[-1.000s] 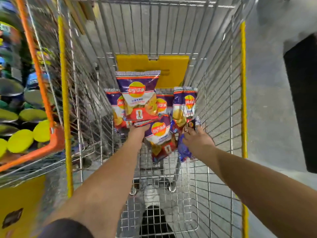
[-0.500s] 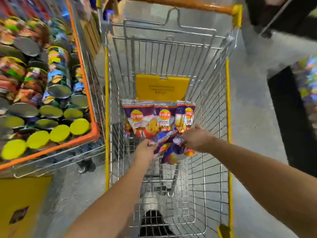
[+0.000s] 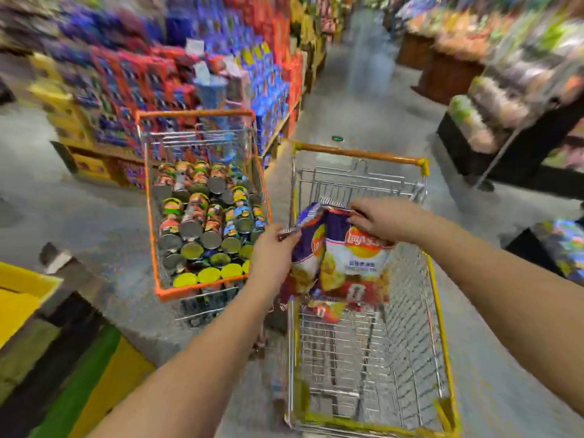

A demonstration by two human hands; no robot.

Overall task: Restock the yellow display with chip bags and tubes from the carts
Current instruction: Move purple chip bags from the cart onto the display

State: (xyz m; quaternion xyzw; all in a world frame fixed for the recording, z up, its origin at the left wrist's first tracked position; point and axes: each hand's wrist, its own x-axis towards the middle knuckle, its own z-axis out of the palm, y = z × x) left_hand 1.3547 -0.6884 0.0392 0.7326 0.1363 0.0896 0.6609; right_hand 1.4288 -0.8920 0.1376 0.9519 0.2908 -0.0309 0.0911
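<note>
The left hand (image 3: 274, 251) pinches the top edge of a purple chip bag; the right hand (image 3: 380, 219) grips the tops of more chip bags (image 3: 344, 263), so the bunch hangs between and below both hands. Beneath them stands a yellow-trimmed wire cart (image 3: 436, 311). Left of the left hand, an orange-trimmed cart (image 3: 202, 113) holds stacked chip tubes (image 3: 202, 222). A yellow display (image 3: 22, 298) edges the far left.

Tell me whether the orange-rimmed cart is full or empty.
Full: chip tubes lie stacked, filling the orange-rimmed cart close to its rim.
</note>
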